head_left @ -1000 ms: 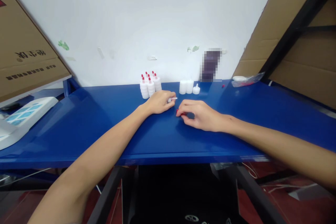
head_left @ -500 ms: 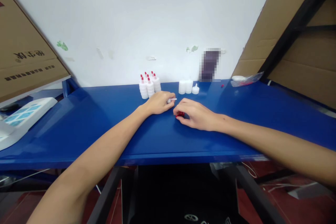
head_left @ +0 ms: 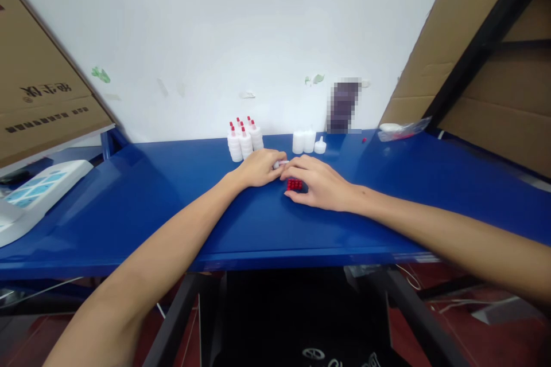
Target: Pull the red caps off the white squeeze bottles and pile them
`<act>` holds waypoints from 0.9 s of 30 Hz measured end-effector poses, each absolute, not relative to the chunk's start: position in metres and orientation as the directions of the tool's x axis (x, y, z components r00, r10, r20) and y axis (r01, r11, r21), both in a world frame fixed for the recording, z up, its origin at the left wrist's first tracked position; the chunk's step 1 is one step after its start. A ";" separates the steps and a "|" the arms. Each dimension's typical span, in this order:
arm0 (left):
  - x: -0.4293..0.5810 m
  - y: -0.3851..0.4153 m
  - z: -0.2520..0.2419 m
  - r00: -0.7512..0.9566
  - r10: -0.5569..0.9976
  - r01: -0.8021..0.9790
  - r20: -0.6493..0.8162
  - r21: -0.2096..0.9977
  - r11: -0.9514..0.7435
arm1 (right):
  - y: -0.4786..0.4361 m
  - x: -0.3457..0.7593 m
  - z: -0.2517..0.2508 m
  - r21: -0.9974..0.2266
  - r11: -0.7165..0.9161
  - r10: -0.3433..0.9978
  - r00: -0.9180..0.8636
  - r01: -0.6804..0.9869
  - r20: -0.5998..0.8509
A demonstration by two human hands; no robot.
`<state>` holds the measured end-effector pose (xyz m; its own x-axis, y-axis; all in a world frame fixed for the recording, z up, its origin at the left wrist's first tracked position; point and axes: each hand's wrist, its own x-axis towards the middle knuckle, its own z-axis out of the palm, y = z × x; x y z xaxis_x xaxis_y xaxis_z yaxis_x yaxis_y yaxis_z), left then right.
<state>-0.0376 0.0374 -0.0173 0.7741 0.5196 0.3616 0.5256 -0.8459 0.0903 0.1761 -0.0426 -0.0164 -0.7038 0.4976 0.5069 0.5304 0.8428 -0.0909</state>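
Note:
My left hand [head_left: 258,168] rests on the blue table [head_left: 172,200], fingers curled round a small white bottle whose thin nozzle [head_left: 282,163] pokes out to the right. My right hand [head_left: 318,183] lies just right of it, fingertips touching the nozzle end, and it pinches a small red cap [head_left: 294,184] low against the table. Behind the hands stands a cluster of white bottles with red caps [head_left: 244,139], and to the right several white bottles without caps [head_left: 305,141].
A white scale with a blue panel [head_left: 32,195] sits at the left edge, under a cardboard box [head_left: 38,97]. A clear plastic bag [head_left: 400,129] lies at the back right beside a dark shelf frame and cardboard [head_left: 495,40]. A tiny red cap [head_left: 364,140] lies near it.
My right hand has slid left with the red cap, closing the gap until its fingers meet the bottle's nozzle. My left hand has stayed put.

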 end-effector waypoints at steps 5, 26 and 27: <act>-0.038 0.038 -0.018 0.778 0.516 0.527 0.357 0.075 -0.847 | -0.040 0.175 -0.019 -0.097 0.820 0.531 -0.686 0.564 0.498; -0.029 0.020 -0.010 0.730 0.531 0.543 0.431 0.107 -0.833 | -0.021 0.190 -0.016 -0.498 0.701 0.705 -0.387 0.511 0.595; -0.028 0.018 -0.010 0.723 0.534 0.544 0.438 0.116 -0.831 | -0.019 0.191 -0.016 -0.520 0.689 0.720 -0.389 0.506 0.575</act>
<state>-0.0279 0.0177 -0.0096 0.7227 0.5344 0.4383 0.5441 -0.8309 0.1159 0.1913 -0.0187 -0.0161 -0.3891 0.7197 0.5750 0.5057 0.6886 -0.5197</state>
